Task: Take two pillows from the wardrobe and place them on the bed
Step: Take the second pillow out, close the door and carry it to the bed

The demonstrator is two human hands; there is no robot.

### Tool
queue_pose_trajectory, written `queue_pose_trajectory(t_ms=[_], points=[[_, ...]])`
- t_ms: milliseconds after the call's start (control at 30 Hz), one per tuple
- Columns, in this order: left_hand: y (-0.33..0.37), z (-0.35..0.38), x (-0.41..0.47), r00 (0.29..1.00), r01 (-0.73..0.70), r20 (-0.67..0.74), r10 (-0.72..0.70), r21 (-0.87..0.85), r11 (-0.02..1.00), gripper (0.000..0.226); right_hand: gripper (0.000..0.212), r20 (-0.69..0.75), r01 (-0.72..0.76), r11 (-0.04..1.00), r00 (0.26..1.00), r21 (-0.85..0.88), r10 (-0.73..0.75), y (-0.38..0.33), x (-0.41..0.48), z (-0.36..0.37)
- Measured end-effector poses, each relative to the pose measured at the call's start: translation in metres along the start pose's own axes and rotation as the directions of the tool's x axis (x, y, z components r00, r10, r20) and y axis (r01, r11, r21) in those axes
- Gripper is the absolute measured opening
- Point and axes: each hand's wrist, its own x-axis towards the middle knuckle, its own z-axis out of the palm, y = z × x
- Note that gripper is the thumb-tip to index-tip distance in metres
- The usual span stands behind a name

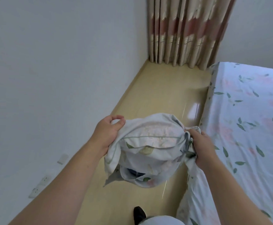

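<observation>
We pinch pillow [148, 143] by cover ends w/ left grip [107, 132] & right grip [200, 146]; slack fabric may slip, dropping it short of bed [246, 119].

Left hand [107, 135] and right hand [200, 148] gripping a floral pillow [150, 148] (bunched at both ends), above floor [156, 98], beside matching bed [246, 119], curtain [189, 30] behind

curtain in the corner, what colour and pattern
Beige curtain with reddish-pink patches and pale bands, seen in the head view.
</observation>
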Motion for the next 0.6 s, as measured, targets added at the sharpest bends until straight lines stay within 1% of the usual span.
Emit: queue_pose_trajectory(t_ms=[167, 300, 400, 433, 500, 533, 567, 600], points=[[0.041, -0.038, 0.133, 0.997, 0.078, 0.022, -0.076, -0.085, 0.993, 0.019, 0.013, -0.067, -0.027, 0.996, 0.998, -0.082, 0.021, -0.044, 0.067, 0.090], [0.078, -0.055, 0.260, 0.981, 0.173, 0.109, -0.161, -0.115, 0.978, 0.028, 0.013, -0.164, 0.010, 0.996, 0.986, -0.093, -0.025, -0.072, 0.135, 0.159], [0.102, -0.060, 0.358, 0.943, 0.294, 0.201, -0.266, -0.122, 0.948, 0.031, 0.013, -0.239, 0.032, 0.994, 0.969, -0.100, -0.055, -0.092, 0.187, 0.211], [0.112, -0.059, 0.387, 0.921, 0.337, 0.241, -0.305, -0.106, 0.936, 0.033, 0.017, -0.267, 0.028, 0.994, 0.962, -0.104, -0.055, -0.101, 0.202, 0.227], [0.135, -0.062, 0.444, 0.873, 0.400, 0.321, -0.367, -0.039, 0.916, 0.032, 0.034, -0.314, 0.021, 0.992, 0.948, -0.121, -0.058, -0.118, 0.232, 0.260], [0.146, -0.064, 0.471, 0.854, 0.407, 0.360, -0.376, -0.011, 0.913, 0.029, 0.039, -0.331, 0.015, 0.993, 0.942, -0.113, -0.052, -0.129, 0.243, 0.277], [0.161, -0.064, 0.502, 0.840, 0.397, 0.399, -0.368, 0.010, 0.918, 0.026, 0.038, -0.352, 0.014, 0.994, 0.935, -0.108, -0.051, -0.142, 0.260, 0.294], [0.173, -0.062, 0.527, 0.833, 0.375, 0.433, -0.344, 0.016, 0.927, 0.021, 0.032, -0.364, 0.020, 0.993, 0.929, -0.112, -0.060, -0.152, 0.271, 0.306]])
